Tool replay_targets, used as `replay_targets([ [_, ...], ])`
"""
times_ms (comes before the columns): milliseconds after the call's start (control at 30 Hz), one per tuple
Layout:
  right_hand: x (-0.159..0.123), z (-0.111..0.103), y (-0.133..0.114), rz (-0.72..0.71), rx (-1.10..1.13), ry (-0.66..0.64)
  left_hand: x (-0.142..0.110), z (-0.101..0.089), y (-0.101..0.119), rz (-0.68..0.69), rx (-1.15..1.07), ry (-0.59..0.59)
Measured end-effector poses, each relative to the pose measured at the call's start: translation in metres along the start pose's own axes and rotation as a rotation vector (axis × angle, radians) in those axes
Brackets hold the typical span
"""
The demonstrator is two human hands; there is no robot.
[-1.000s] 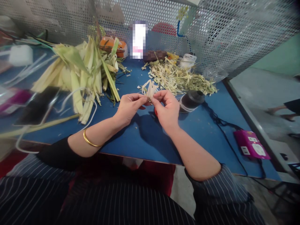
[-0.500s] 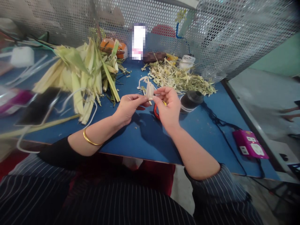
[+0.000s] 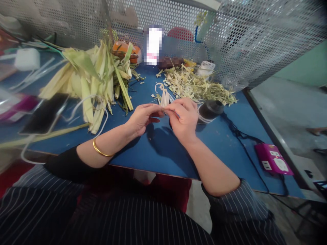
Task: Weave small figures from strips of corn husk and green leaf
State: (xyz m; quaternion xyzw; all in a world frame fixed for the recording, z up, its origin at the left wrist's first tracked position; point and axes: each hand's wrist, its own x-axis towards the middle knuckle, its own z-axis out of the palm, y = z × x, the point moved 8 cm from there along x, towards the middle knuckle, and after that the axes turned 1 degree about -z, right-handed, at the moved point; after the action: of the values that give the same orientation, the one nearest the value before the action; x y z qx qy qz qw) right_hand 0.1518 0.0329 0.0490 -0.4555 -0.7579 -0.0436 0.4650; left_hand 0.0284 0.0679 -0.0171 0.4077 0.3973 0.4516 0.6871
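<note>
My left hand [image 3: 143,117] and my right hand [image 3: 182,117] meet over the blue table [image 3: 158,153], both pinching a small pale folded leaf strip [image 3: 164,99] that sticks up between the fingertips. A gold bangle [image 3: 100,151] sits on my left wrist. A heap of long green-yellow leaves [image 3: 94,76] lies to the left of my hands. Beyond them lies a pile of shredded leaf scraps [image 3: 196,85]. Something red under my right hand is almost hidden.
A black spool [image 3: 209,109] stands right of my right hand. A black cord runs to a pink power strip [image 3: 273,162] near the table's right edge. A dark phone [image 3: 44,114] and white cable lie at left. Perforated metal screens [image 3: 242,37] wall the back.
My right hand dropped back down and closed in on the left, covering the red object that showed half a second ago. The leaf strip stays pinched between both hands.
</note>
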Motion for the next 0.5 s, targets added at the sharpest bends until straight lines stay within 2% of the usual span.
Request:
replay_targets([
  [200,0.003,-0.002,-0.002,0.005,0.035,-0.004,0.003,0.0,-0.005,-0.04,-0.09,-0.021],
  [300,0.004,-0.002,-0.003,0.005,0.073,-0.016,0.003,-0.001,-0.007,-0.048,-0.068,-0.011],
  [500,0.004,0.001,0.008,0.163,0.232,-0.012,0.0,-0.003,0.005,0.125,0.066,0.044],
])
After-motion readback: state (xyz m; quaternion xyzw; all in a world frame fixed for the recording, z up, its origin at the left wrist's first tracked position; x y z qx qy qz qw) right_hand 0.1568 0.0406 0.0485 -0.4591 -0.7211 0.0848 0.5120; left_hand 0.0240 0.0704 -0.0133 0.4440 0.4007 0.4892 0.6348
